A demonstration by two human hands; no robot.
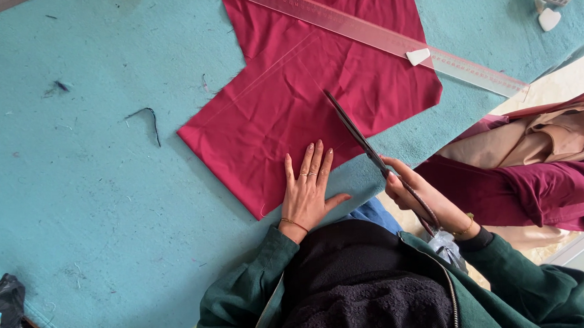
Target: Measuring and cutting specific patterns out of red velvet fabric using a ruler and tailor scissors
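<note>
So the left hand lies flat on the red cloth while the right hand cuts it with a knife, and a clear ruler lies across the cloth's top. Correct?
Not quite: the right hand holds scissors, not a knife, as the head view shows. The rest stands: the left hand lies flat on the red cloth, and the clear ruler lies across the cloth's top.

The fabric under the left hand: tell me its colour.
The fabric is deep crimson red, plain, seen best in the head view.
</note>
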